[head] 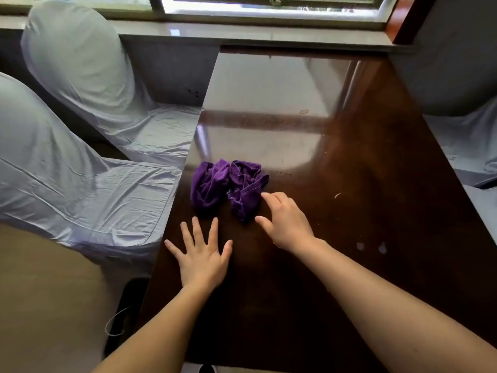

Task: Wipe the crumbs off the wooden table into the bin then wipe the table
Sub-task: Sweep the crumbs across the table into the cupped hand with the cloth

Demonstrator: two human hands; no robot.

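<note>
A crumpled purple cloth [228,185] lies on the dark glossy wooden table [363,170], near its left edge. My right hand [286,223] hovers just right of the cloth with fingers spread and curled; forefinger and thumb are close to the cloth's lower right fold but hold nothing. My left hand [200,255] rests flat on the table below the cloth, fingers splayed. A few pale crumbs [337,195] are scattered on the table's right half, and a small ring-shaped mark [304,111] shows farther back.
Two chairs in pale blue covers [88,168] stand close along the table's left side. Another covered chair [468,146] is at the right. A dark bin with a liner [126,313] sits on the floor by the table's near left corner. A window sill [269,30] runs behind.
</note>
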